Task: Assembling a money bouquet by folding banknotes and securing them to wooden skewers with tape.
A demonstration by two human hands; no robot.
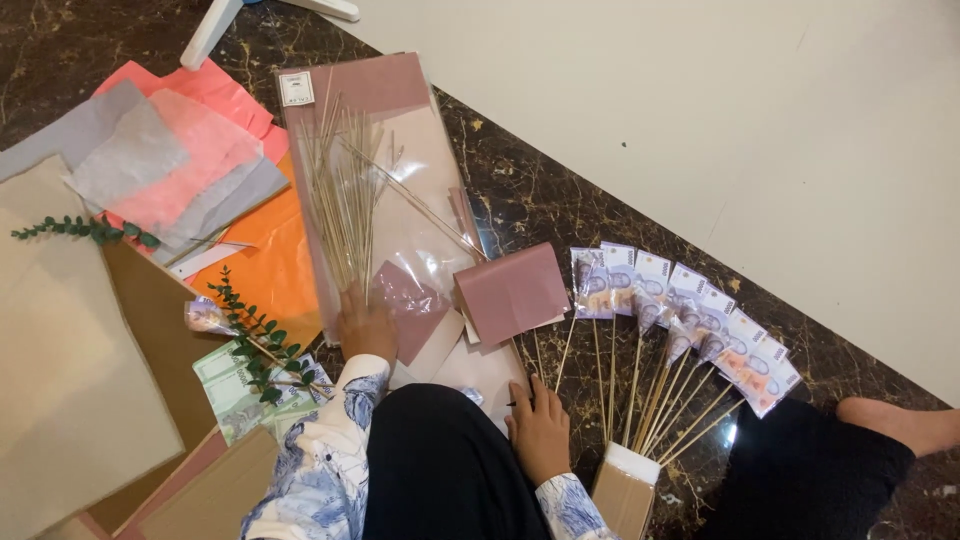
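Observation:
My left hand (366, 327) lies on a clear plastic pack of pink paper (372, 92), fingertips at the lower ends of a loose bunch of thin wooden skewers (340, 190). It grips nothing that I can see. My right hand (540, 432) rests flat on the dark marble floor, fingers spread, beside a folded pink sheet (512, 292). Just right of it, a fan of purple banknotes (680, 315) in clear sleeves stands on skewers stuck into a small cardboard box (623, 492).
Pink, orange and grey tissue sheets (180, 160) lie at the left, with brown kraft paper (70, 380), green leafy sprigs (255, 340) and greenish banknotes (235, 390). A white wall (720, 110) runs along the right. My bare foot (900, 422) is at the far right.

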